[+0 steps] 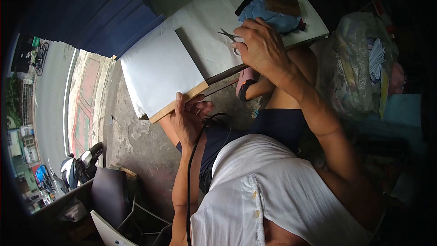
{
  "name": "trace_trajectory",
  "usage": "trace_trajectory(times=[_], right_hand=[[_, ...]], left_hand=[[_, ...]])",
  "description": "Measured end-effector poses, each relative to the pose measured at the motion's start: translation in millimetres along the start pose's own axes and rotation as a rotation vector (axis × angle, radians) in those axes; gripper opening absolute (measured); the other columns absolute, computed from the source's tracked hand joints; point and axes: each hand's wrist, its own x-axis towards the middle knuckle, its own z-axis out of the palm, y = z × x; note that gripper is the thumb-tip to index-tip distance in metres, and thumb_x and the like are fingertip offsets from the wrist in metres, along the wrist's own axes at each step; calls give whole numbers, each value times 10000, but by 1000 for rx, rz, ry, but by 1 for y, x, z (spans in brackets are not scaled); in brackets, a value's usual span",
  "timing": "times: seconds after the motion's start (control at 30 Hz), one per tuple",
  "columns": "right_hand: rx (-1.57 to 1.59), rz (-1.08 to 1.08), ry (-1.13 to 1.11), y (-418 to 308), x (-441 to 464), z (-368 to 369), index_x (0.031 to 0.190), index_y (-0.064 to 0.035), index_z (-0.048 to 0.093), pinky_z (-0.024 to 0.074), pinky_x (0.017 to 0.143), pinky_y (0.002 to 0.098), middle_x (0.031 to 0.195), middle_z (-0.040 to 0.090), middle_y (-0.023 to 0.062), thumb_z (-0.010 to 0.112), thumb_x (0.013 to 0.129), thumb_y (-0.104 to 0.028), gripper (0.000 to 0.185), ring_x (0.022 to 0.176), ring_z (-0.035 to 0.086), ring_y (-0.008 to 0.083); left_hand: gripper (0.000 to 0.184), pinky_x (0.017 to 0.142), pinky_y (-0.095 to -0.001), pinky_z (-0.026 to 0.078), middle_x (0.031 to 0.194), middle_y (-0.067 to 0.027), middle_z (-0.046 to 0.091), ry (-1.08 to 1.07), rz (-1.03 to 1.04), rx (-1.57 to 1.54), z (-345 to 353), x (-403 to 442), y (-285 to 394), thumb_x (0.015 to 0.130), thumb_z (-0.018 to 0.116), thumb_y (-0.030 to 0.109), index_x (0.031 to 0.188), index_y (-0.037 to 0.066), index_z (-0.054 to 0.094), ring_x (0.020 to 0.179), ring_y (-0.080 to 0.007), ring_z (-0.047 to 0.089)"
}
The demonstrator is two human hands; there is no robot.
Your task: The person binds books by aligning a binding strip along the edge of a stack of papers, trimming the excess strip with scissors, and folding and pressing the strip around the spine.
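Note:
My left hand [189, 115] grips a white pad of paper [161, 70] by its near edge, thumb on top and fingers curled below. A brown strip [180, 104] runs along that edge. Over the table, my right hand [261, 45] is closed around a small pair of scissors [226, 33], with the blades pointing left and a handle loop showing below the thumb. Part of the scissors is hidden by the fingers. Just beyond this hand lies a light blue cloth bundle [257, 13] with a brown block [282, 3] on it.
Dark blue stacked sheets [100, 13] stand at the upper left of the white-covered table [200, 13]. A clear plastic bag of paper scraps [359, 64] sits at the right. A black cable [189, 187] runs along my left arm. Parked motorcycles [77, 168] and a street show at left.

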Motion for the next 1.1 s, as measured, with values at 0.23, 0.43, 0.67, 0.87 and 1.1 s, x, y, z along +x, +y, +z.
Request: trace_trajectory(times=[0.23, 0.43, 0.67, 0.87, 1.1], right_hand=[[3, 16, 38, -10, -36, -13, 866, 21, 674, 507, 864, 412, 941, 621, 161, 739, 775, -54, 134, 931, 612, 316], [-58, 81, -84, -17, -38, -18, 866, 54, 661, 545, 867, 428, 986, 624, 202, 697, 722, 42, 150, 925, 651, 348], [-55, 146, -88, -19, -45, -22, 1101, 26, 708, 560, 860, 427, 1027, 657, 156, 647, 779, 53, 329, 952, 685, 339], [110, 89, 139, -10, -66, -7, 992, 27, 697, 584, 663, 356, 937, 656, 145, 701, 720, 79, 277, 758, 714, 303], [1447, 756, -415, -37, -106, -21, 1198, 41, 620, 549, 600, 211, 908, 730, 115, 753, 932, -216, 393, 719, 678, 106]], left_hand=[[338, 699, -397, 632, 1001, -186, 722, -19, -46, -35, 15, -5, 4, 975, 694, 310, 1093, 14, 579, 820, -303, 742], [344, 720, -418, 638, 1020, -178, 721, 22, -61, -36, 23, -5, 2, 975, 697, 292, 1132, 10, 579, 847, -294, 739], [383, 726, -394, 627, 1025, -138, 700, 14, -106, -68, 36, -10, 3, 953, 733, 321, 1129, 3, 613, 865, -244, 709], [324, 840, -455, 609, 1076, -117, 716, 15, -163, -32, 31, -5, 2, 978, 697, 295, 1150, 27, 637, 939, -252, 702], [305, 908, -459, 601, 1116, -109, 685, 4, -14, -118, 24, -3, -21, 940, 745, 163, 1173, 16, 614, 1019, -221, 689]])
